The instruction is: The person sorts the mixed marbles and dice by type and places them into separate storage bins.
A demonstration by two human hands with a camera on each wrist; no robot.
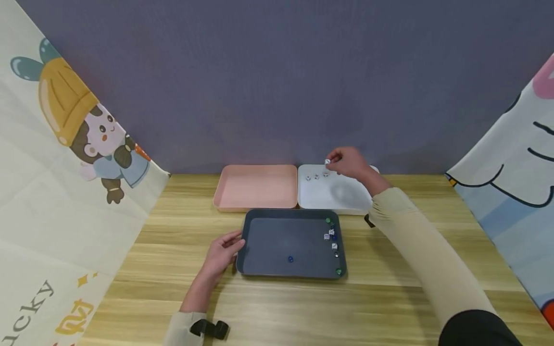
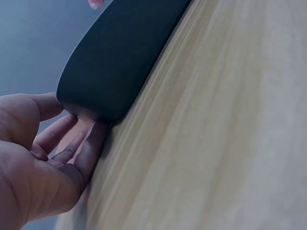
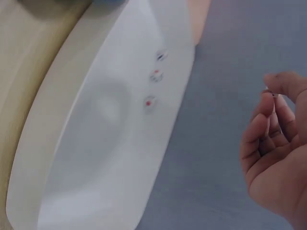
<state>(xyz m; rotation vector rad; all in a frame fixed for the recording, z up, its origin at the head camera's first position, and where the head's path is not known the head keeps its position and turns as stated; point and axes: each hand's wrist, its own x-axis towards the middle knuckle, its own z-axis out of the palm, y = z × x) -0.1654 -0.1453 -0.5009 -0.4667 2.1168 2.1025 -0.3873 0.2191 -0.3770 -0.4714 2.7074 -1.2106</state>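
My right hand (image 1: 349, 163) pinches a white die (image 1: 327, 162) between thumb and fingertips, above the back of the white tray (image 1: 342, 199). Below it, three white dice (image 1: 317, 177) lie in a row in that tray; red and dark pips show on them in the right wrist view. At the left edge of the dark grey tray (image 1: 272, 235), my left hand (image 1: 220, 253) grips the rim, thumb at the top and fingers against the outer wall. Along that tray's right side lie white dice (image 1: 334, 246), green pieces (image 1: 339, 271) and dark blue pieces; a single blue piece (image 1: 290, 259) lies nearer the front.
A pink tray (image 1: 257, 187) stands left of the white one, both behind the dark grey tray. All three are on a wood-grain table (image 1: 173, 250). A blue-grey backdrop (image 1: 277, 81) rises behind, with printed cloths on both sides.
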